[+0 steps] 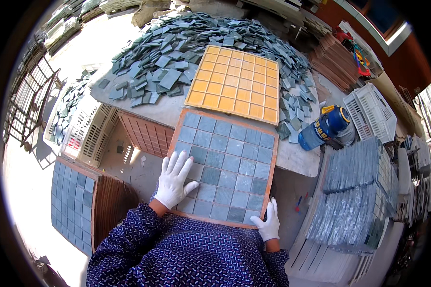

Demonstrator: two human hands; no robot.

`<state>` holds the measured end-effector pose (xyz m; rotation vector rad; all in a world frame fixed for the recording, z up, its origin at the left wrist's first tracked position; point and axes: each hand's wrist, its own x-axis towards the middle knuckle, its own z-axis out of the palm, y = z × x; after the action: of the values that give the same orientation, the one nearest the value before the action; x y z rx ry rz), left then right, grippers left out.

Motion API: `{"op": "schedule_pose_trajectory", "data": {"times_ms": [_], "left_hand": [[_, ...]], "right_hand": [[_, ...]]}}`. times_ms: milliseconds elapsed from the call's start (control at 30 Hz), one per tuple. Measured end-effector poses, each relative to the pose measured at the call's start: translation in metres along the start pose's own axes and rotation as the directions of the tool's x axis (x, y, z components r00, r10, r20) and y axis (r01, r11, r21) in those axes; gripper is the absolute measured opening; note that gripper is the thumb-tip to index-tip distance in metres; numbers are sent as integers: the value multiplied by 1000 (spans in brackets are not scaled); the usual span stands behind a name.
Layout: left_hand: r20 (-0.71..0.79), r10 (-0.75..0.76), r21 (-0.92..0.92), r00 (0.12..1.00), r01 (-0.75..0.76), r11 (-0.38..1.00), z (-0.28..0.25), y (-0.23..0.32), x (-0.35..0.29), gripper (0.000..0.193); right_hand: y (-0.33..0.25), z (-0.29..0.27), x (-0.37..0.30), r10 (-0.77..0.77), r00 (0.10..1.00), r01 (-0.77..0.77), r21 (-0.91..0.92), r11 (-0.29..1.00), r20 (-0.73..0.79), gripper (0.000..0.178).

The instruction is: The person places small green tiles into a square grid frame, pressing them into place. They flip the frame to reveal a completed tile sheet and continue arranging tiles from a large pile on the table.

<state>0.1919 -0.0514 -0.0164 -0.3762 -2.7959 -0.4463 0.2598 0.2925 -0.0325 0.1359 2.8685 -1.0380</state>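
Right in front of me is a reddish-brown tile tray (pixel 272 179), filled with rows of grey-green square stone tiles (pixel 220 143). My left hand (pixel 173 183), in a white glove, lies open over the tiles at the tray's left side, fingers spread. At the near right corner my gloved right hand (pixel 269 222) holds the tray's edge, its thumb toward the tiles and its fingers along the outer side. Just beyond, an orange-yellow grid tray (pixel 234 82) with bare square compartments rests on the table, against a heap of loose tiles (pixel 172 57).
A blue bottle (pixel 321 130) stands at the table's right. White crates (pixel 370 111) sit farther right, above stacked tile sheets (pixel 352 196). On the left are a white crate (pixel 96 138), an upright brown grid tray (pixel 143 134) and a stack of trays (pixel 111 203) faced with tiles.
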Motion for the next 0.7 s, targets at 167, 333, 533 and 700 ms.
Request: {"op": "schedule_pose_trajectory", "data": {"times_ms": [167,333,533,700], "left_hand": [[541,-487,-762,686,645,61,-16,-79,-39,39],[586,-354,-765,729,642,56,-11,-72,-21,44],[515,-370,-845,774,530,-68,6,-64,-22,48],[738,-8,-490,674,528,-694,-40,-33,-61,57]], "right_hand": [[17,14,2,-25,998,32,116,993,-62,72],[9,11,2,-26,992,62,296,953,-123,57],[-9,4,7,18,980,64,401,914,-197,48],[15,-20,1,-198,963,238,237,942,-183,47]]}}
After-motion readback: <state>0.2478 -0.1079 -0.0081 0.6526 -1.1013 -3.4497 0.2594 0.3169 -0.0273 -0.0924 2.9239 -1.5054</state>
